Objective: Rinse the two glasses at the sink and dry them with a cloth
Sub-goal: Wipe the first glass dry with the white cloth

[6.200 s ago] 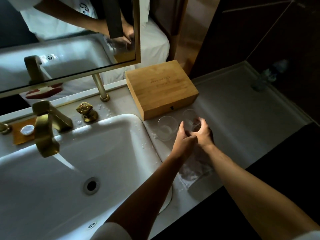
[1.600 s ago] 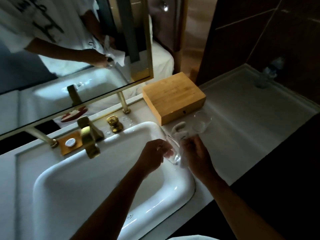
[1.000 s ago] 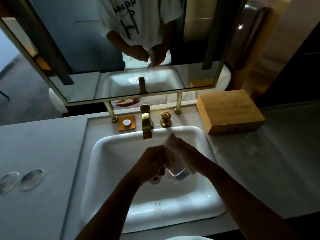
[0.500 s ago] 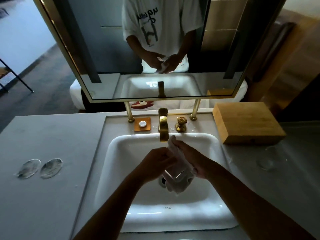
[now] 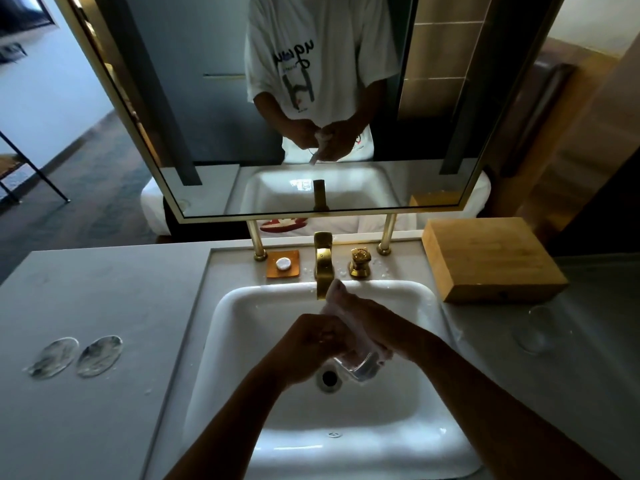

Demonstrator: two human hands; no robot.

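A: Drying under way, head view: both hands have come from the counter to frame centre, over the sink (image 5: pixel 242 393).

B: Grip?

A: Left hand (image 5: pixel 311 344) curls round the glass (image 5: pixel 360 367); right hand (image 5: pixel 374 327) clasps the cloth (image 5: pixel 334 292) against it. So one glass is being wiped.

B: And the second?

A: Second glass (image 5: pixel 536 329) stands at right on the counter, below the wooden box (image 5: pixel 491 258). Faucet (image 5: pixel 323 268) is close above the cloth.
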